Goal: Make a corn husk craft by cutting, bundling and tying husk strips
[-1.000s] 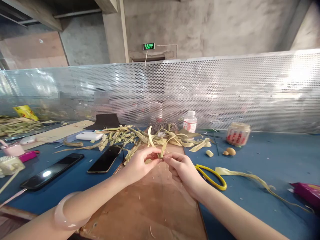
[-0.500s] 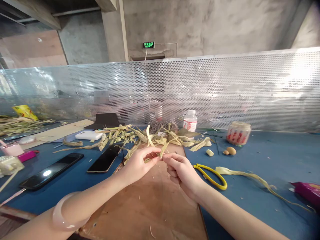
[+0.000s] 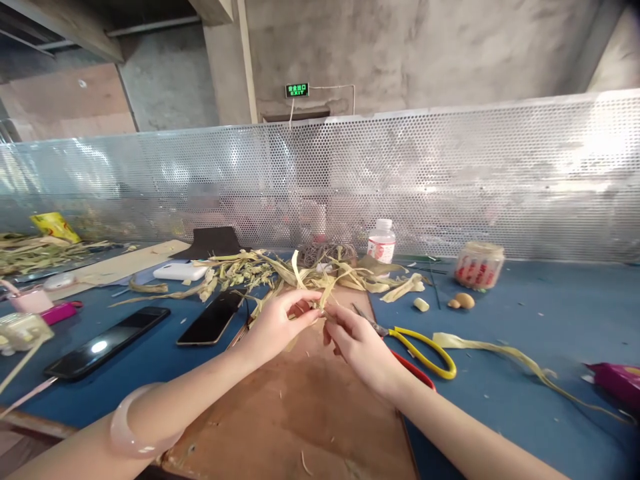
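Since the frame half a second ago, the right hand (image 3: pixel 363 343) has turned a little, its lower fingers hanging looser, and the scissors' (image 3: pixel 395 331) red handle has come into view beside it. The left hand (image 3: pixel 283 327) pinches the foot of a dried leaf strip (image 3: pixel 327 292) between thumb and fingertips, above the far part of the board (image 3: pixel 300 413), apparently to steady it. Right fingertips sit at that same foot; whether they grip it, I cannot tell. Both hands meet there, probably so the fine work stays central and in sight. The scissors cross the board's right edge, handles on the worktop (image 3: pixel 550 320), perhaps for easy reach. Heaped dried leaves (image 3: pixel 280 270) straggle around the board's far edge, likely kept near as stock.
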